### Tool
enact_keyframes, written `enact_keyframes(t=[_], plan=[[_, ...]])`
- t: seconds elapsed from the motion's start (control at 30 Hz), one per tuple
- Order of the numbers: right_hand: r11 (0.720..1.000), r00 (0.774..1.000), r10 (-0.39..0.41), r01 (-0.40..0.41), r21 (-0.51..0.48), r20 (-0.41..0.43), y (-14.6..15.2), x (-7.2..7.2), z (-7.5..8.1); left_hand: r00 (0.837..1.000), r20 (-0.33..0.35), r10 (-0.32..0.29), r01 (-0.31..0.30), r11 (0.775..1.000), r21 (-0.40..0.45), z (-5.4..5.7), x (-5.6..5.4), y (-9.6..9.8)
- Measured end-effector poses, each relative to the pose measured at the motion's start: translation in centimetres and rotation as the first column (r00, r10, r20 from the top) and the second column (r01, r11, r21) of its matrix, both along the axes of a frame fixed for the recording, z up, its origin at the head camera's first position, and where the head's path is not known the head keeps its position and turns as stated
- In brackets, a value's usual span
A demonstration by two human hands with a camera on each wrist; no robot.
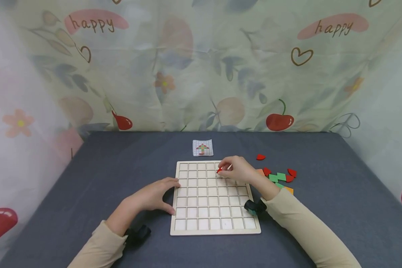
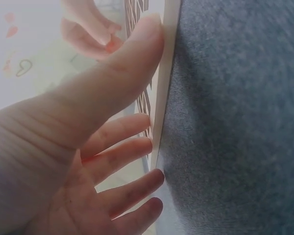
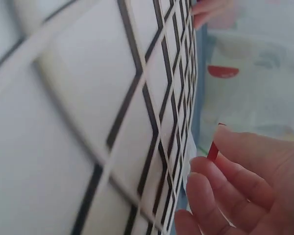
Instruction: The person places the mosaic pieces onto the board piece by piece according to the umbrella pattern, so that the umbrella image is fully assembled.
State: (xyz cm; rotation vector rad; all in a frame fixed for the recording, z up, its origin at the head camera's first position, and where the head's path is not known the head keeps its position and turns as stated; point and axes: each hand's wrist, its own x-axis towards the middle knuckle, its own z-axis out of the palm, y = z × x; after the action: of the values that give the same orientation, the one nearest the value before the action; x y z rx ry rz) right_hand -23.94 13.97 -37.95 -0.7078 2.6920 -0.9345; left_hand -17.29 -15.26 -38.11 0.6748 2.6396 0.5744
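A pale wooden grid board (image 1: 202, 232) lies flat on the table, its square cells bare where they show. My right hand (image 1: 238, 170) is over the board's far right part and pinches a small red tile (image 1: 219, 170) between thumb and fingers. In the right wrist view the red tile (image 3: 213, 149) appears edge-on between the fingertips, beside the grid. My left hand (image 1: 154, 194) rests at the board's left edge, thumb and fingers spread along it. The left wrist view shows its thumb (image 2: 117, 68) and fingertips against the board's rim (image 2: 162, 93).
Right of the board lie loose tiles: green squares (image 1: 281, 176), red rounded pieces (image 1: 292, 172) and orange ones (image 1: 289, 190), partly behind the right forearm. Another red piece (image 1: 260, 157) lies farther back. Beyond the board is a small pattern card (image 1: 202, 148) with a coloured figure.
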Motion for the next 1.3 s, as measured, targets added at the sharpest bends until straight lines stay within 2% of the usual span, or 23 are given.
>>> enact_keyframes(t=[0.23,0.4,0.57,1.07,1.2,1.3], plan=[[0.997,0.998,-0.041,0.038,0.062,0.043,-2.2,-0.4,-0.5,1.0,0.006,0.015,-0.015,1.0,0.007,0.1,0.2,0.1],[0.995,0.999,-0.044,0.043,0.089,0.003,-3.0,-0.6,-0.5,1.0,0.001,0.014,-0.014,1.0,0.002,0.3,0.2,0.2],[0.993,0.999,-0.038,0.041,0.106,-0.033,-3.3,-0.6,-0.6,1.0,0.002,0.014,-0.014,1.0,-0.004,0.3,0.2,0.3],[0.991,0.999,-0.045,0.047,0.125,-0.02,-3.6,-0.3,-0.5,0.999,-0.027,-0.016,0.016,1.0,-0.011,0.3,0.2,0.0],[0.992,0.999,-0.041,0.042,0.118,-0.011,-3.4,-0.3,-0.5,1.0,-0.025,-0.019,0.019,1.0,-0.003,0.4,0.2,0.0],[0.993,0.998,-0.061,0.058,0.105,0.029,-3.0,-0.2,-0.3,0.999,-0.024,-0.024,0.024,1.0,-0.001,0.4,0.2,0.0]])
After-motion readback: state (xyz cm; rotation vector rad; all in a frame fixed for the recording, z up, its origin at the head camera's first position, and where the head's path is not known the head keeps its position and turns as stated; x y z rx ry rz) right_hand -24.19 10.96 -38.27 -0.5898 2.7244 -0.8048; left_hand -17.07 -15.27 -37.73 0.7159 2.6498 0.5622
